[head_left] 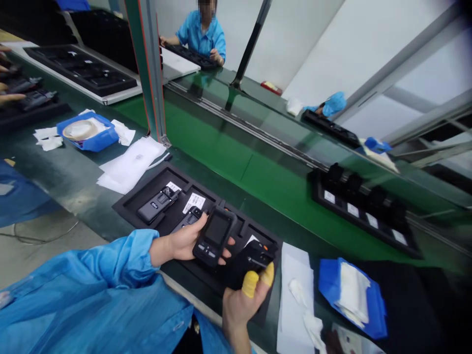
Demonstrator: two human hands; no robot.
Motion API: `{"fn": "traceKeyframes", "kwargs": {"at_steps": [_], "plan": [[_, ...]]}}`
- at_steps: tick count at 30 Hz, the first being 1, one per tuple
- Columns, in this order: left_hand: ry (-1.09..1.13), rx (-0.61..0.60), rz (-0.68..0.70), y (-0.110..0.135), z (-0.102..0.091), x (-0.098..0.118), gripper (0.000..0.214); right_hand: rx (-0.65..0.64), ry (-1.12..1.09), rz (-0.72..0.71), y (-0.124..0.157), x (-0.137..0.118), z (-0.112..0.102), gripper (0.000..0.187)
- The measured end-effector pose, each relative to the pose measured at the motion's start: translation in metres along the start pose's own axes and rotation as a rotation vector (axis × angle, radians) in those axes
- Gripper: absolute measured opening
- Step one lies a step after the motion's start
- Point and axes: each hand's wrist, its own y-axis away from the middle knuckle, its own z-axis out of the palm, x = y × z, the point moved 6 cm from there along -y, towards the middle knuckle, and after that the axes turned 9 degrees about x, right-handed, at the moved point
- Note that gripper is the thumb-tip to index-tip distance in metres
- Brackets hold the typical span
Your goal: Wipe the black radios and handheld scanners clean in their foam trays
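2 hands, 2 handsets over a black tray (132,209)
Left hand (184,241) grasps a radio (216,235), screen up; right hand (245,300), yellow-capped fingertips (250,283), pinches a second handset (254,255) just right.

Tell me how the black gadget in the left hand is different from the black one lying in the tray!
The black handheld device with a screen is lifted, gripped by the left hand; the black handheld device in the foam tray lies flat, untouched. The held one shows its dark screen; the lying one shows a small label. Both are black.
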Motion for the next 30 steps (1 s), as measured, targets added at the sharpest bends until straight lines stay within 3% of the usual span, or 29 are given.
{"fn": "traceKeyframes", "kwargs": {"at_steps": [3,5,9,13,16,20,22,24,27,30], "plan": [[-0.267,-0.015,0.349,0.008,-0.002,0.019,0.069,0.125,-0.050,-0.132,-0.004,-0.005,-0.014,0.061],[-0.518,0.013,0.573,0.015,-0.003,0.031,0.071,0.120,-0.037,-0.165,-0.007,-0.004,-0.019,0.062],[-0.961,0.000,0.839,0.027,0.006,0.044,0.073,0.121,-0.021,-0.159,-0.007,0.007,-0.028,0.059],[-1.056,-0.069,0.990,0.033,0.015,0.048,0.076,0.195,-0.039,-0.144,-0.001,0.011,-0.035,0.062],[-1.036,-0.046,0.958,0.028,0.013,0.046,0.075,0.183,-0.038,-0.119,-0.004,0.003,-0.031,0.066],[-1.019,0.228,0.653,-0.001,0.001,0.053,0.079,0.128,0.084,0.054,-0.036,-0.002,-0.026,0.064],[-1.222,0.396,0.571,-0.016,0.003,0.063,0.082,0.103,0.196,0.062,-0.060,-0.002,-0.027,0.064],[-1.560,0.521,0.545,-0.032,0.012,0.073,0.079,0.045,0.315,0.007,-0.081,0.001,-0.024,0.064],[-1.891,0.586,0.548,-0.055,0.029,0.076,0.069,0.003,0.436,-0.062,-0.101,0.012,-0.019,0.065],[-1.983,0.627,0.553,-0.076,0.036,0.065,0.063,-0.011,0.553,-0.137,-0.106,0.022,-0.013,0.066]]}}
